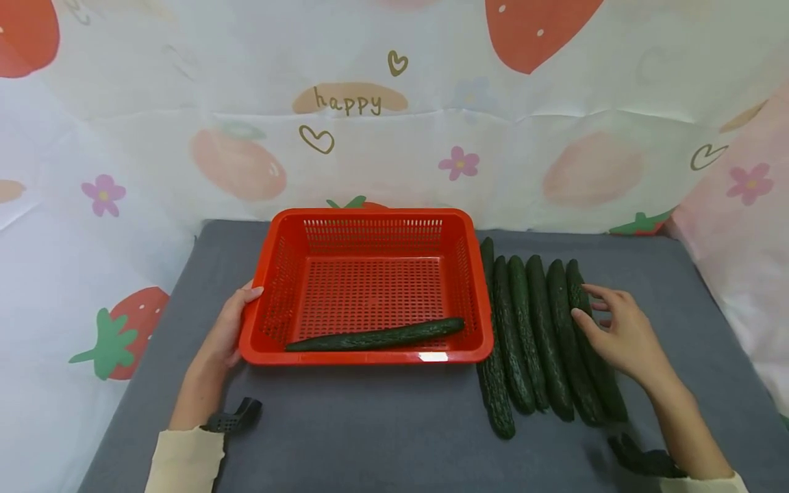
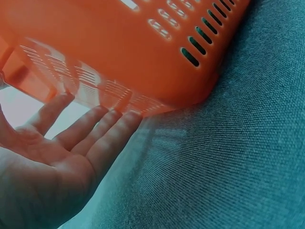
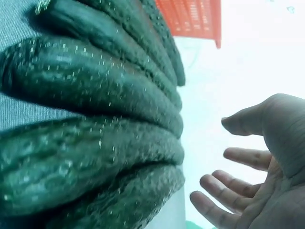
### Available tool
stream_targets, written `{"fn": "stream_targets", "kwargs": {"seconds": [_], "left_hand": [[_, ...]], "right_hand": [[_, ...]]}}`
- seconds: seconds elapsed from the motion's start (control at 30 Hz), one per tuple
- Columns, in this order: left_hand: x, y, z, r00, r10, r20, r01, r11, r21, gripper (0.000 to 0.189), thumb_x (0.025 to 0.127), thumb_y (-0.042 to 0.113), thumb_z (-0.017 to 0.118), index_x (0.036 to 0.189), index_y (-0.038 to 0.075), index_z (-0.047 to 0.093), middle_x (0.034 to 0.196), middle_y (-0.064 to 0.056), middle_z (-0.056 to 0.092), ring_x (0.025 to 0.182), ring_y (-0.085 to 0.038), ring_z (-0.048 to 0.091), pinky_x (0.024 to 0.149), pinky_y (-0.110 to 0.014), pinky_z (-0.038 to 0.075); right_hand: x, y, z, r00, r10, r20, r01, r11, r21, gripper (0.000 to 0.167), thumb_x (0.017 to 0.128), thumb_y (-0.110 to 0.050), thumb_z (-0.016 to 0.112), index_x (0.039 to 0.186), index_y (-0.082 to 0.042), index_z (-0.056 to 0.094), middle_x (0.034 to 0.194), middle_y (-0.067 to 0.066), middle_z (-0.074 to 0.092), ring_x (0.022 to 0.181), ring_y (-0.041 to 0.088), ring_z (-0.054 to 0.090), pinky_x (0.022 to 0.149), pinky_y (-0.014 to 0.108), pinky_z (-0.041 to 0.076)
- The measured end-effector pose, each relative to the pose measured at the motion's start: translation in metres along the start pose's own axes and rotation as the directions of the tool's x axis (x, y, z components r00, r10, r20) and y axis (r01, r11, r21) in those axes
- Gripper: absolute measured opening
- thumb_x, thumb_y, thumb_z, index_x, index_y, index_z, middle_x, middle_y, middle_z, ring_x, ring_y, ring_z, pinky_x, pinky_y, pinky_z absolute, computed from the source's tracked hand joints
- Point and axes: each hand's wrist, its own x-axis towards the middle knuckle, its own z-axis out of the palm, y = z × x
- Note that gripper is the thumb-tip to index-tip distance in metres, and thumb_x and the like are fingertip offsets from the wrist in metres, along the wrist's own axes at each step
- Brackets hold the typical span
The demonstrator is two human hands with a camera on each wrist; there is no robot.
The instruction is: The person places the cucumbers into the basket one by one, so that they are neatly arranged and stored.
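Observation:
A red plastic basket (image 1: 370, 357) with slotted walls stands on the grey cloth, one dark green cucumber (image 1: 376, 337) lying in it along the near side. My left hand (image 1: 224, 329) grips the basket's left rim, the thumb over the edge; in the left wrist view its fingers lie against the outer wall. To the basket's right, several cucumbers lie side by side in a row. Over the rightmost cucumber (image 1: 607, 383) my right hand (image 1: 622, 335) hovers with spread, slightly bent fingers. The right wrist view shows a gap between that hand (image 3: 257, 176) and the cucumbers (image 3: 95, 86).
A grey cloth (image 1: 370, 431) covers the table. Behind it hangs a white curtain (image 1: 456, 205) with strawberry and flower prints. The leftmost cucumber (image 1: 496, 397) of the row lies close against the basket's right side. Each wrist wears a black strap (image 1: 234, 416).

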Motion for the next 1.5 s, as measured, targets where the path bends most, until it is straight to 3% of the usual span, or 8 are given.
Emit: {"fn": "stream_targets", "kwargs": {"seconds": [0.23,0.67,0.87,1.13,1.5], "left_hand": [[-0.002,0.002,-0.002,1.0,0.007,0.002,-0.007,1.0,-0.006,0.034,0.114,0.033,0.035,0.144,0.019,0.044,0.116,0.007,0.067,0.099,-0.005,0.07,0.085,-0.024,0.062],[-0.002,0.003,0.002,0.998,-0.045,-0.042,0.046,0.999,0.021,0.039,0.113,0.037,0.038,0.15,0.024,0.04,0.117,0.009,0.067,0.097,-0.004,0.07,0.085,-0.023,0.062],[-0.002,0.003,0.002,0.999,-0.029,-0.043,0.03,0.999,0.021,0.036,0.113,0.037,0.037,0.146,0.022,0.044,0.115,0.007,0.066,0.097,-0.005,0.069,0.084,-0.023,0.061],[-0.004,0.001,0.004,0.999,-0.025,-0.029,0.025,1.0,0.005,0.039,0.114,0.036,0.034,0.148,0.019,0.041,0.117,0.007,0.066,0.099,-0.006,0.068,0.085,-0.024,0.062],[-0.003,0.001,0.004,0.998,-0.034,-0.056,0.036,0.999,0.026,0.037,0.113,0.039,0.036,0.145,0.021,0.043,0.116,0.006,0.065,0.097,-0.005,0.067,0.084,-0.023,0.061]], "right_hand": [[0.001,0.015,-0.001,0.998,0.053,0.031,-0.051,0.998,-0.037,0.059,0.108,-0.027,0.059,0.151,0.011,0.043,0.139,0.044,0.045,0.116,0.06,0.059,0.086,0.068,0.056],[-0.007,0.038,0.001,0.977,0.18,0.118,-0.172,0.982,-0.076,0.065,0.11,-0.035,0.053,0.15,0.014,0.042,0.136,0.044,0.05,0.115,0.058,0.059,0.082,0.064,0.052],[-0.005,0.04,0.003,0.969,0.191,0.157,-0.178,0.98,-0.094,0.064,0.111,-0.04,0.051,0.148,0.012,0.047,0.133,0.039,0.063,0.118,0.057,0.064,0.085,0.063,0.055],[-0.005,0.041,0.004,0.962,0.197,0.188,-0.179,0.978,-0.108,0.069,0.108,-0.043,0.056,0.144,0.016,0.05,0.133,0.043,0.061,0.114,0.056,0.065,0.083,0.063,0.057],[-0.003,0.043,0.006,0.943,0.238,0.235,-0.231,0.971,-0.058,0.075,0.108,-0.046,0.054,0.147,0.017,0.044,0.139,0.045,0.056,0.123,0.059,0.059,0.088,0.062,0.056]]}}
